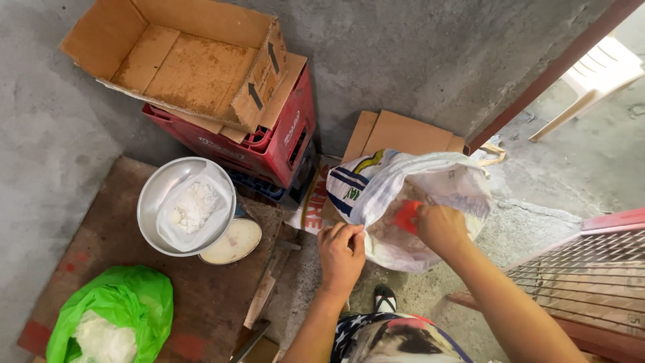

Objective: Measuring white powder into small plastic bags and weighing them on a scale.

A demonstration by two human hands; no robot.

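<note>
While the white sack (430, 185) sat slumped on the concrete floor (416, 296) against a flat piece of cardboard (403, 134), both hands worked at its mouth. The left hand (341, 254) was pinched together on the sack's near rim, holding it open and pulled toward the body. The right hand (440, 227) reached inside the opening, closed around a small red scoop (407, 216) pressed down toward the pale contents. Judging from this, the step in hand was scooping from the sack; lifting the scoop out level would call for the left hand to hold the rim wide and steady so the plastic did not fold over it.

Left of the sack, a worn brown surface (201, 296) carried a metal bowl (154, 202) lined with a clear bag of white powder (195, 205), and a round pale lid (235, 242) lay touching the bowl's lower edge. A green bag (134, 302) with white material showing sat nearer the camera. Behind the bowl stood a red crate (282, 144), topped by an open cardboard box (181, 60). A wire rack (584, 269) stood at the right.
</note>
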